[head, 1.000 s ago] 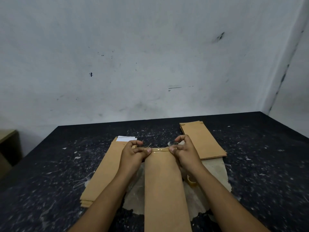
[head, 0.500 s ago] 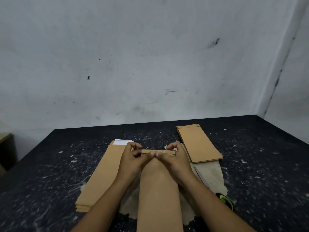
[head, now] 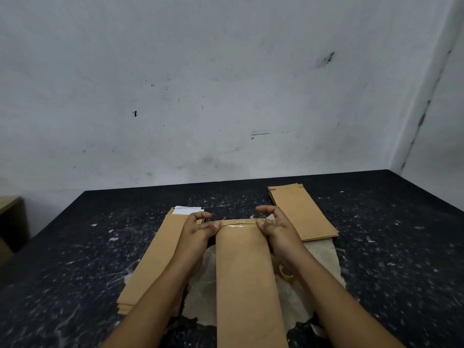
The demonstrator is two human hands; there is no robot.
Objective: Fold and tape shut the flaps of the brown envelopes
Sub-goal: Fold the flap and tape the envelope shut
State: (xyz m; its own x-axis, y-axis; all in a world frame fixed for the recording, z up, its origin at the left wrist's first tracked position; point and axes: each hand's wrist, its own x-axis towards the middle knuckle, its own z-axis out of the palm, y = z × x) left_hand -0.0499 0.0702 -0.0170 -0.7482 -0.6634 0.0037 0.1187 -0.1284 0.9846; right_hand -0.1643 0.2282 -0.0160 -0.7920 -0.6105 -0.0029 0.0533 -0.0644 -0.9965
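A long brown envelope (head: 244, 272) lies lengthwise in front of me, its far flap folded down under a strip of clear tape (head: 238, 223). My left hand (head: 198, 232) pinches the flap's left corner between thumb and curled fingers. My right hand (head: 276, 229) holds the right corner, thumb on the tape's end and forefinger arched above it. A stack of brown envelopes (head: 153, 259) with white paper (head: 188, 210) at its far end lies to the left. A second stack (head: 300, 212) lies at the far right.
The black speckled table (head: 389, 247) runs to a white wall behind and at the right. A crumpled beige sheet (head: 324, 257) lies under the envelope. A roll of tape (head: 286, 273) shows under my right wrist. A wooden piece of furniture (head: 10, 222) stands at the far left.
My thumbs met at the middle of the taped flap half a second ago. They have slid apart to its two corners, and the tape strip now shows between them.
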